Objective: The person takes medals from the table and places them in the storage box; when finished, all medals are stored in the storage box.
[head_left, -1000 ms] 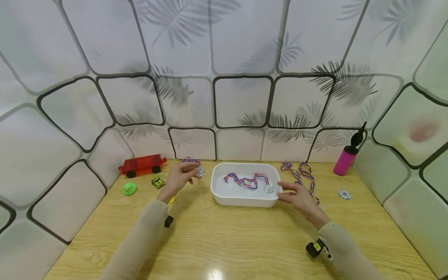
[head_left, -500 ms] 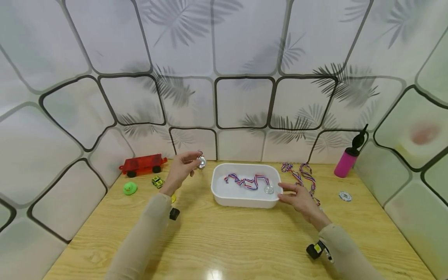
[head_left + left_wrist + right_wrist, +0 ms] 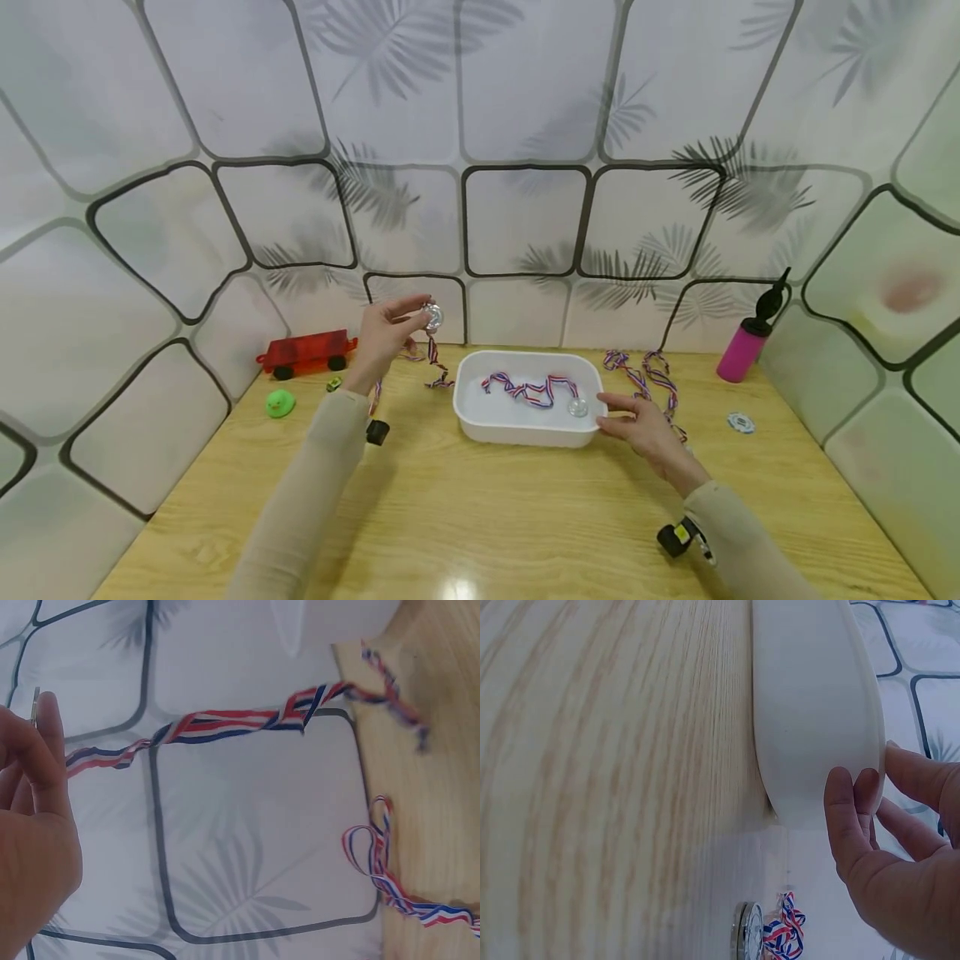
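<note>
My left hand [image 3: 384, 337] pinches a silver medal [image 3: 432, 317], raised above the back of the table. Its red, white and blue ribbon [image 3: 225, 724] trails down, the lower end near the tabletop left of a white tub [image 3: 525, 433]. In the head view my right hand [image 3: 651, 435] is at the tub's right end. Thumb and fingers [image 3: 845, 814] pinch the tub's rim in the right wrist view. A second silver medal [image 3: 577, 407] lies inside the tub with its striped ribbon [image 3: 536, 393] spread across the bottom.
More striped ribbons [image 3: 660, 379] lie right of the tub, and a looped one [image 3: 382, 862] lies left of it. A red toy wagon [image 3: 306, 353], green duck [image 3: 280, 403] and partly hidden toy car [image 3: 334, 384] sit left. A pink pump [image 3: 738, 354] and poker chip [image 3: 741, 422] are right.
My left hand has lifted the medal up off the table area, and its ribbon now hangs below it. The right hand has kept its place at the tub.
</note>
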The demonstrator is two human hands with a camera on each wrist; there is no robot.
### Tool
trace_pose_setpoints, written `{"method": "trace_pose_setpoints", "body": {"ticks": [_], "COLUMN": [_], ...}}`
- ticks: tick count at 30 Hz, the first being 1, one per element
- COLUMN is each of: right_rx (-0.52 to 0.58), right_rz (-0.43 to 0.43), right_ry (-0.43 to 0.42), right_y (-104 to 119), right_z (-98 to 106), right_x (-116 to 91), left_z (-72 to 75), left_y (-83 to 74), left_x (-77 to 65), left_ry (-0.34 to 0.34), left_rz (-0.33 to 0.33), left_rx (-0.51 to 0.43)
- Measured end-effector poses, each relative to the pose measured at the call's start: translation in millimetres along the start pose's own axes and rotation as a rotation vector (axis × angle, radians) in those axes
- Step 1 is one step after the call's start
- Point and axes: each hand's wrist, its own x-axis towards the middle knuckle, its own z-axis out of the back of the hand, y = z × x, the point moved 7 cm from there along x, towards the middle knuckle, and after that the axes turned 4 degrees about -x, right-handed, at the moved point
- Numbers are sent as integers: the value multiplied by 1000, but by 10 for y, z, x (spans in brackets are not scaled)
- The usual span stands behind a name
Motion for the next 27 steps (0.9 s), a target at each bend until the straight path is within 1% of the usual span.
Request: {"method": "trace_pose_setpoints", "body": {"ticks": [4,8,10,16,18,23,27], "right_rx": [4,14,15,21,29,40,56], "right_rz": [-3,-14,-15,2,8,14,12], "right_ry": [-3,1,4,5,6,16,18], "right_y": [-1,-4,-1,19,22,11,0], "right_z": [8,-2,-6,10,14,6,-10], "right_x": [4,7,7,5,5,8,13], "left_z": [-41,-79,-105,-219,-268,-384,-493], "left_y": [-135,-272,-348,-589,-624,-643,-676], "left_x": [21,18,12,14,42,125,121], "left_ry": [23,38,42,43,54,76,99], "left_rz": [-53,-102,-119,-163,-172,-208,-229], "left_rx": [-3,-34,-45,-27,-44,-104,-114]}}
